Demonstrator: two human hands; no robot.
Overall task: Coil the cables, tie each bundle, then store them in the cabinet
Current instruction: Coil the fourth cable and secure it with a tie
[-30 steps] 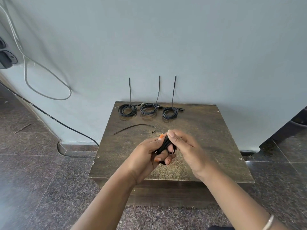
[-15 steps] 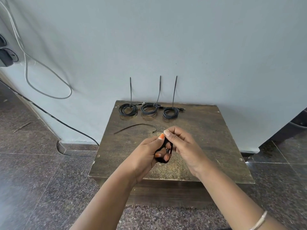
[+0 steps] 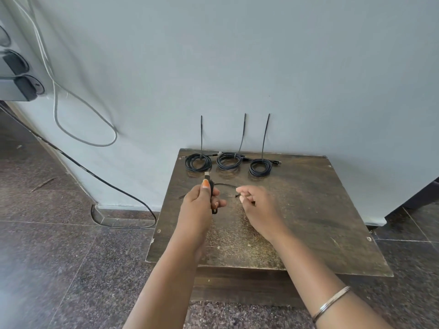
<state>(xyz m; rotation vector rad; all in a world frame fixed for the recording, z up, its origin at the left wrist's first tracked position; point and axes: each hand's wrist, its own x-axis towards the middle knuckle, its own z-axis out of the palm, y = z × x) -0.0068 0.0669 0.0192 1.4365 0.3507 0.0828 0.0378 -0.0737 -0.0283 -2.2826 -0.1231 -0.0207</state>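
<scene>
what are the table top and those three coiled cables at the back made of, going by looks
Table top: looks like wood or a wood board, dark brown, worn and scuffed, with pale speckled patches and screws near the edges. Coiled cables: black, matte, probably rubber or plastic sheathing; a braid cannot be ruled out. Each is bound by a thin stiff black strip, likely a plastic tie.

Three tied coils (image 3: 228, 160) in row along table's (image 3: 320, 210) rear edge, loose tie (image 3: 225, 185) before them.
</scene>
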